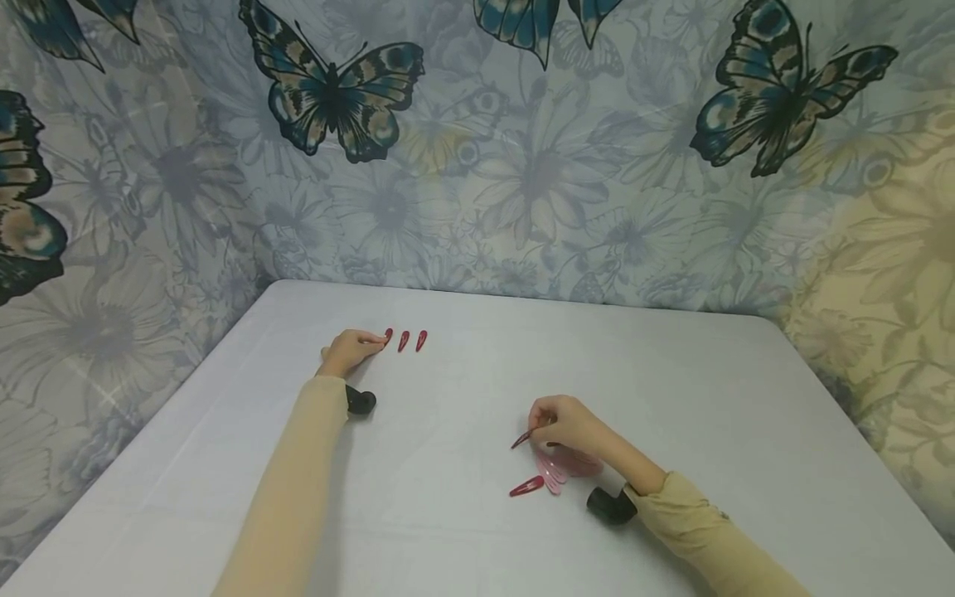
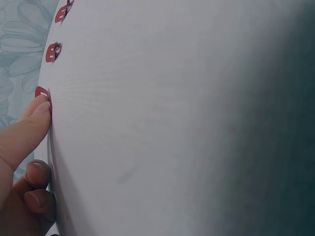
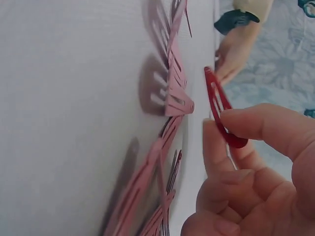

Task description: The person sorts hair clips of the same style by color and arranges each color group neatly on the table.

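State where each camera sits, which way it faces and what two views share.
Head: on the head, facing forward and down over the white table; left hand, right hand and sleeves show.
Left wrist: on that wrist, facing the table and red clips; left hand shows.
Right wrist: on that wrist, facing the held red clip and pink clips; right hand shows, left hand beyond.
Head and right wrist views share both hands.

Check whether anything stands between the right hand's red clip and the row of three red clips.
Nothing visible does: only white tabletop separates the held clip, in the right hand, from the row's nearest clip.
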The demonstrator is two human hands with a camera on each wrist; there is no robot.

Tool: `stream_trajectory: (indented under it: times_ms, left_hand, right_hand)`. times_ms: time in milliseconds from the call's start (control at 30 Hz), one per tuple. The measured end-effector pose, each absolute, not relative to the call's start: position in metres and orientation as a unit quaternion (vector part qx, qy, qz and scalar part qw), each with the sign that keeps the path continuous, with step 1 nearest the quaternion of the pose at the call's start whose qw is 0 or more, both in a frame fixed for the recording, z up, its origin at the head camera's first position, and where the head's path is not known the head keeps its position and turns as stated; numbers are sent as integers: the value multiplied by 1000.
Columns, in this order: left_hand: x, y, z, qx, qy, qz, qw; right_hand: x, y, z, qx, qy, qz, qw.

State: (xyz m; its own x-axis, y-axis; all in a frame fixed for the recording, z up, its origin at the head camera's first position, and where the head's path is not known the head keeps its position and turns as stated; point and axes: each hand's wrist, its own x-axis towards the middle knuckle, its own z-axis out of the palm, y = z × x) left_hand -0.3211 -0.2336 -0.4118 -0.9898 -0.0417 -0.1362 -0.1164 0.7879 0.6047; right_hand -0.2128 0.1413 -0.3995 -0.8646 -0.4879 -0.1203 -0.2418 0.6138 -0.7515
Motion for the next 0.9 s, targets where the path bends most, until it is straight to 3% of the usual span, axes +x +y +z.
stream_trajectory:
  times_ms: [467, 900]
  left_hand:
    - [-320, -233, -413, -46, 940, 333, 55]
    - [-316, -232, -410, -43, 940, 333, 56]
  right_hand:
    - [-234, 145, -395, -171, 852, -447, 213]
    - [-251, 136, -393, -196, 860, -443, 158]
